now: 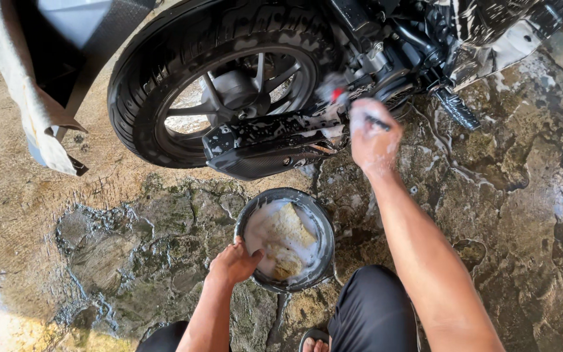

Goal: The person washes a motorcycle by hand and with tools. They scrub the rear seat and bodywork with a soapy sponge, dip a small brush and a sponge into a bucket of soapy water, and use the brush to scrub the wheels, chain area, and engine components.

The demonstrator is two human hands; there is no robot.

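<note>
A small brush (341,91) is gripped in the soapy right hand (374,135), upper centre of frame, pressed against the motorcycle's swingarm (275,130) just right of the rear wheel (219,85). The left hand (232,263), fingers curled, is hooked over the rim of the bucket (320,225), lower centre.

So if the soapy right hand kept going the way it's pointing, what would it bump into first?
Probably the motorcycle's engine parts just past the right hand and its brush, though depth is hard to judge.

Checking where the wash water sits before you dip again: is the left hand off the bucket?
No, the left hand grips the near rim of the soapy bucket, while the foamy right hand holds a brush near the motorcycle's rear wheel.
</note>
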